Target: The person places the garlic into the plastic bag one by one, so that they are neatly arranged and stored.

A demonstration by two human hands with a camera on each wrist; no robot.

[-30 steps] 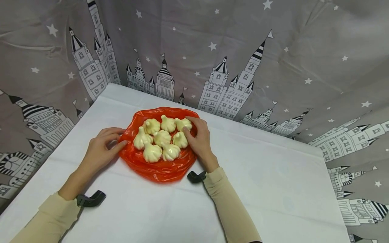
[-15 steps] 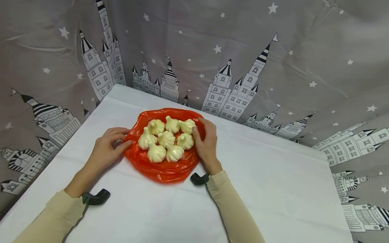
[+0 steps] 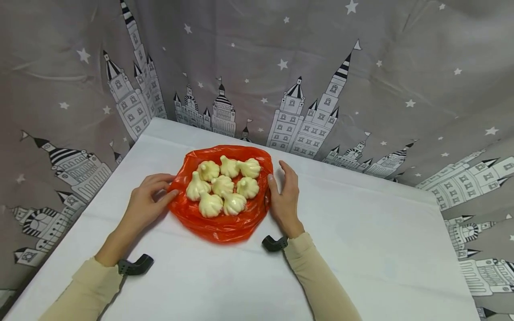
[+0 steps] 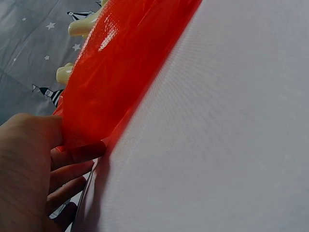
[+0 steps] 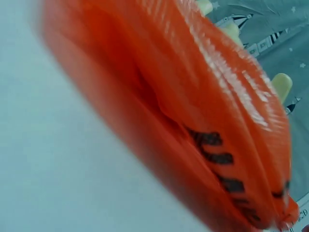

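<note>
A red plastic bag [image 3: 217,234] sits on the white tabletop in the head view, rolled open at the top. Several pale garlic bulbs [image 3: 222,185] lie in it. My left hand [image 3: 146,200] is at the bag's left side. In the left wrist view its thumb and index finger pinch the bag's edge, with the other fingers [image 4: 67,191] loosely bent below. At the bag's right side is my right hand [image 3: 286,198], fingers apart and relaxed, thumb close against the bag; whether it touches is unclear. The right wrist view shows the bag's wall [image 5: 217,121] with black print.
White cloth [image 3: 361,249] covers the table, and its bare surface extends to the right and front. A grey curtain [image 3: 249,58] printed with castles and stars hangs behind and at both sides. Each wrist wears a black camera mount [image 3: 136,265].
My right hand has come off the garlic at the bag's right rim and moved outward to the bag's right side. My left hand stays at the left edge.
</note>
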